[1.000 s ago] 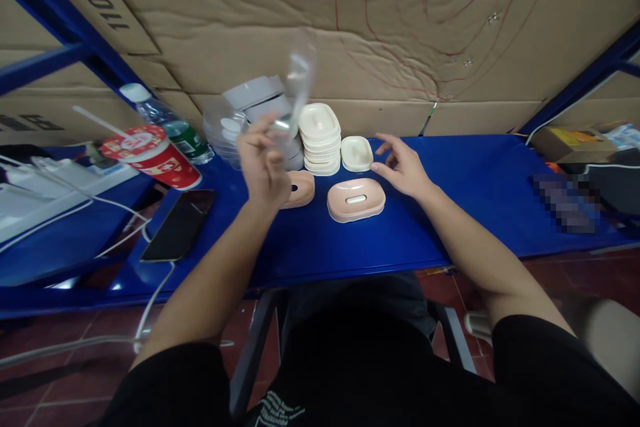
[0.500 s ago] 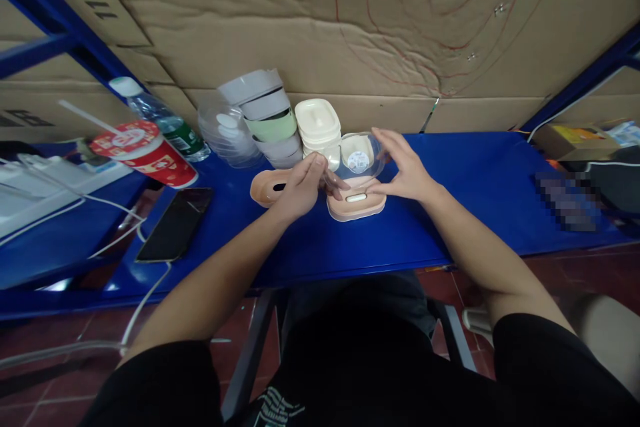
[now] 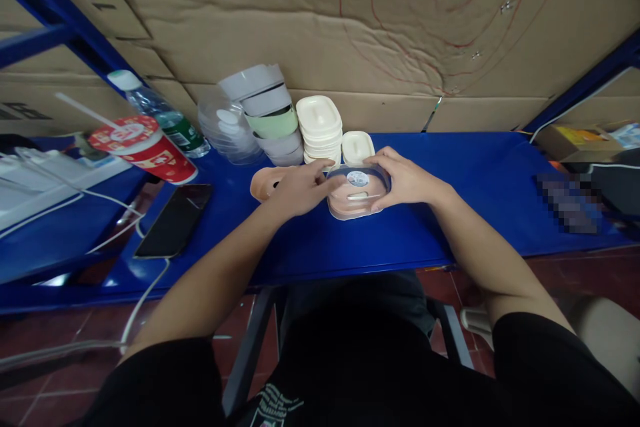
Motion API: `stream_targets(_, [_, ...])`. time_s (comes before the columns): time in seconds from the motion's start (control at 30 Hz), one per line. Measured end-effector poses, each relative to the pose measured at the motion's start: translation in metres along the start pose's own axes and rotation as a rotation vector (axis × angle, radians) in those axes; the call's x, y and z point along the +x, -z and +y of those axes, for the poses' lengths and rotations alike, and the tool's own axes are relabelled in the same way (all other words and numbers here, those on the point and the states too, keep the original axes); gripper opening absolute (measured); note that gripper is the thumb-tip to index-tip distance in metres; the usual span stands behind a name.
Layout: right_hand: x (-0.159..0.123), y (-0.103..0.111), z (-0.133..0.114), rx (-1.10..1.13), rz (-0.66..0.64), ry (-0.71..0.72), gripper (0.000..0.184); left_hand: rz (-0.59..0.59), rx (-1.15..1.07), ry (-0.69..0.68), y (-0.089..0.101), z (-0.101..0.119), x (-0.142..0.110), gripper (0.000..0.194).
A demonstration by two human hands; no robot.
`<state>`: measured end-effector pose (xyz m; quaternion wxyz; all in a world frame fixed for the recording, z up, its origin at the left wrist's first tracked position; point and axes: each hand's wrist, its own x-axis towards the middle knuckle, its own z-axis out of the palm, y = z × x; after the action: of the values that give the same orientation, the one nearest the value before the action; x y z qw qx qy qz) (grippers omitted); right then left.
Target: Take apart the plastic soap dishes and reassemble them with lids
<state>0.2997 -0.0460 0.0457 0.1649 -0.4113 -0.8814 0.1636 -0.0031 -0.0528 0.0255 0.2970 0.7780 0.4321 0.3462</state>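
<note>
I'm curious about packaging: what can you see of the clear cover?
The clear cover looks like thin, shiny plastic, rounded, with a round printed sticker on top. It sits roughly level over the pink dish, visible through it. The left hand touches its left side, the right hand its right. Whether it is fully seated is unclear.

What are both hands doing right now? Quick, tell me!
Left hand: fingers at the clear lid; can't tell if it's holding on.
Right hand: thumb and fingers holding the lid's side.
</note>
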Motion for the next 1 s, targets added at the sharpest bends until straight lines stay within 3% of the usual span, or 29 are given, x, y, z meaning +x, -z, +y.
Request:
stream_targets(0.17, [0.001,-0.004,-0.001,-0.018,-0.050,0.000,0.112,-0.231,0.464,0.033,0.008,0.024,-0.005,0.086])
stream_targets(0.37, [0.001,-0.010,0.006,-0.004,-0.053,0.013,0.109,-0.365,0.546,-0.012,0.008,0.027,-0.005,0.089])
stream_targets(0.47, [0.002,-0.011,0.007,0.041,-0.072,0.017,0.106,-0.371,0.532,-0.040,0.008,0.023,-0.004,0.093])
stream_targets(0.7, [0.003,-0.012,0.012,0.081,-0.110,0.015,0.108,-0.364,0.530,-0.062,0.004,0.019,-0.006,0.081])
stream_targets(1.0, [0.003,-0.014,0.015,0.060,-0.116,-0.003,0.124,-0.373,0.606,-0.107,-0.002,0.015,-0.004,0.084])
